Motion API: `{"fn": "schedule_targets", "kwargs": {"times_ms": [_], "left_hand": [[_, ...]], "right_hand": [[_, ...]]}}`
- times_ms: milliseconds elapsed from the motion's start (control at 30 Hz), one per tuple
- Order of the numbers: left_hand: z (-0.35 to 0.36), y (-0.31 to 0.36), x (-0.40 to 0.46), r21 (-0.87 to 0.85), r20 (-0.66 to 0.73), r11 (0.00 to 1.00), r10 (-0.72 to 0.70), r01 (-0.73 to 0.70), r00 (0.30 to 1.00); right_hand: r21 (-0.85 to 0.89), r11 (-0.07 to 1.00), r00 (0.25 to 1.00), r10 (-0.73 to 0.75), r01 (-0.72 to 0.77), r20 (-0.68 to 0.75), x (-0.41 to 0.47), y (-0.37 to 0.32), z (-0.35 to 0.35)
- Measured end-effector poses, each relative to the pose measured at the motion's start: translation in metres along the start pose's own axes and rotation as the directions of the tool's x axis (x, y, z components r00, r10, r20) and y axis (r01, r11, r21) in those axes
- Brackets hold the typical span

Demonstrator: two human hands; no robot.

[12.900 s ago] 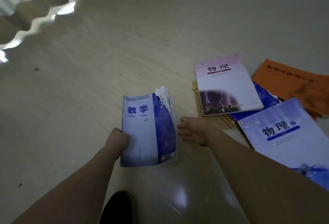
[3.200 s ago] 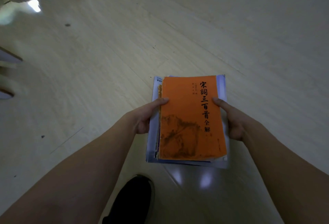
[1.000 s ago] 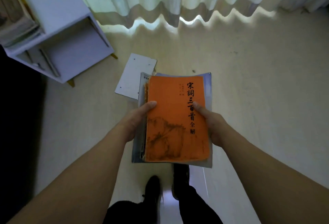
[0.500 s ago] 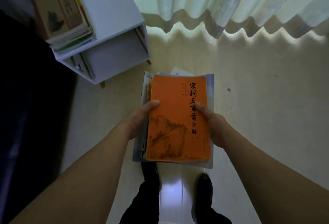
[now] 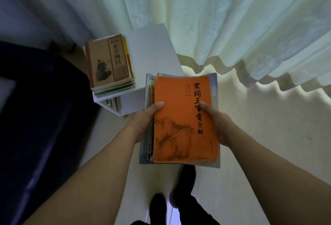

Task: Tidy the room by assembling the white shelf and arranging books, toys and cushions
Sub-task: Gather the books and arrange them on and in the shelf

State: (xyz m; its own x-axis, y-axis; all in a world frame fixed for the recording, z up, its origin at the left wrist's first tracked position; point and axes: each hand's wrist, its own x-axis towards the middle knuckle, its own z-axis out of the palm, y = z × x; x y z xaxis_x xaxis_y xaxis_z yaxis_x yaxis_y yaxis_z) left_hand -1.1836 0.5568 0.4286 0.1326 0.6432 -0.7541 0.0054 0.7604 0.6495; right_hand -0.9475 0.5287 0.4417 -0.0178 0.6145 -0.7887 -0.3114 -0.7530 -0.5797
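Two hands, left [image 5: 143, 122] and right [image 5: 221, 124], grip one book stack [image 5: 180, 117] | one white shelf [image 5: 152, 49] | second stack [image 5: 110, 63] atop.

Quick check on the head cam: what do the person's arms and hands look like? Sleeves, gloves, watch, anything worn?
Both forearms are bare right to the bottom edge of the frame, with no sleeve showing. The left hand and right hand wear no gloves, and no watch, band or ring shows on the parts in view. The light is dim, so fine marks cannot be ruled out.
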Motion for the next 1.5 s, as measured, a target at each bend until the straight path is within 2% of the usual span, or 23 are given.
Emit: {"fn": "schedule_targets", "kwargs": {"times_ms": [267,500,700,967,1200,1400,1500], "left_hand": [[-0.007,0.077,0.079,-0.128,-0.143,0.990,0.033,-0.052,0.989],[-0.021,0.126,0.164,-0.203,-0.274,0.977,0.005,-0.063,0.962],[-0.038,0.153,0.219,-0.251,-0.381,0.967,-0.063,-0.038,0.922],[-0.055,0.159,0.266,-0.361,-0.449,0.932,-0.190,0.017,0.873],[-0.050,0.175,0.269,-0.289,-0.496,0.955,-0.201,0.057,0.845],[-0.048,0.178,0.275,-0.134,-0.520,0.987,-0.143,0.085,0.842],[-0.042,0.176,0.279,-0.027,-0.599,0.994,-0.098,0.103,0.795]], "right_hand": [[-0.126,0.992,0.998,-0.019,0.026,0.061,0.098,-0.106,0.035],[-0.224,0.974,0.996,-0.001,0.022,0.095,0.196,-0.168,0.065],[-0.263,0.964,0.989,0.003,0.036,0.147,0.255,-0.203,0.099],[-0.360,0.932,0.999,-0.029,0.043,0.044,0.312,-0.203,0.130],[-0.404,0.914,1.000,0.028,-0.028,-0.006,0.318,-0.204,0.129],[-0.403,0.914,0.999,-0.045,0.041,-0.001,0.317,-0.206,0.128],[-0.429,0.900,0.997,-0.073,0.078,0.027,0.312,-0.207,0.128]]}}
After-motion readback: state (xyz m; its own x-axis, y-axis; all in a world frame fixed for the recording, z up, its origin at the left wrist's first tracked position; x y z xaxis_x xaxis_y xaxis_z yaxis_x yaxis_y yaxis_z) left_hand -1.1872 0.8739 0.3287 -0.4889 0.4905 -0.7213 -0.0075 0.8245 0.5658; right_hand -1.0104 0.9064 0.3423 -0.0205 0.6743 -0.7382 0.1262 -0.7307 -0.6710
